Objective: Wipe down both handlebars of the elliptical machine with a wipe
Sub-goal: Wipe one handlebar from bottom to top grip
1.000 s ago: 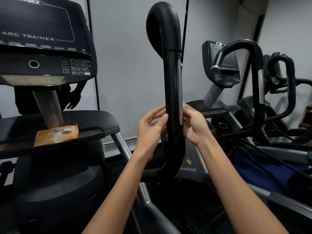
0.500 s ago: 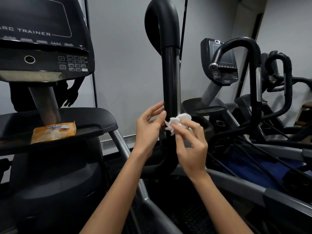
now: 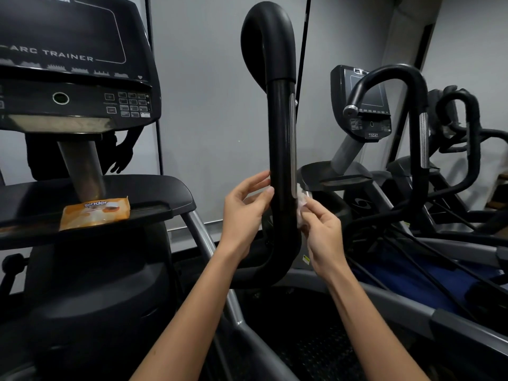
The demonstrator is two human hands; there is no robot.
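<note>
Partly hidden wipe [image 3: 301, 200] pinched by right hand [image 3: 321, 232] against handlebar [image 3: 280, 133]; left hand [image 3: 242, 210] fingers straight, touching it.

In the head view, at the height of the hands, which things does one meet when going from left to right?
From the left: wipe pack → left hand → handlebar → wipe → right hand → next machine's handlebar.

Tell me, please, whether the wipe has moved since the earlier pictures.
Yes. The wipe, pinched in the right hand, has shifted right, from the front of the handlebar to its right edge.
</note>
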